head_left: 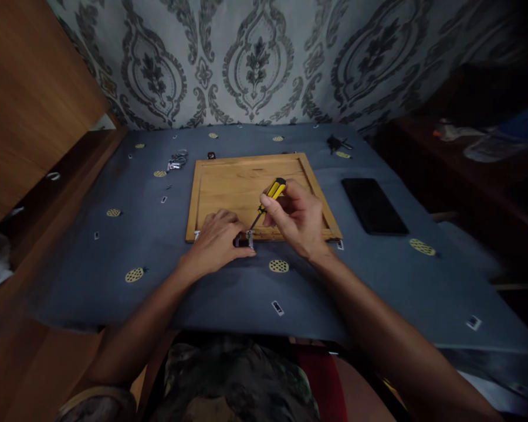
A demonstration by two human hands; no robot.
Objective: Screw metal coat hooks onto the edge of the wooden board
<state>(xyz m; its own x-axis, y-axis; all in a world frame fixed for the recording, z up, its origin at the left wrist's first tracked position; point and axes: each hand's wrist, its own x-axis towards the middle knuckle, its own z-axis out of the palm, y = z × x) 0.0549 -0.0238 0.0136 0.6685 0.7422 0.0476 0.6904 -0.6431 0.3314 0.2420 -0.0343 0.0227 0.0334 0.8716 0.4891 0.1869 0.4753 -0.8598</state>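
A framed wooden panel (233,187) lies flat on the cloth-covered table. My right hand (301,220) grips a yellow and black screwdriver (275,189), tilted with its tip down at the panel's near edge. That tip meets a small metal latch (249,235) at the edge, or comes very close to it. My left hand (217,239) rests over the near edge, with thumb and fingers closed around the latch's left side. Part of the latch is hidden behind those fingers. Another bit of metal hardware (196,235) shows at the near left corner.
A black tablet or phone (374,205) lies right of the panel. Small metal pieces (177,160) sit at the back left, and a dark object (337,143) at the back right. A wooden cabinet (35,76) stands on the left; a patterned wall (255,58) is behind.
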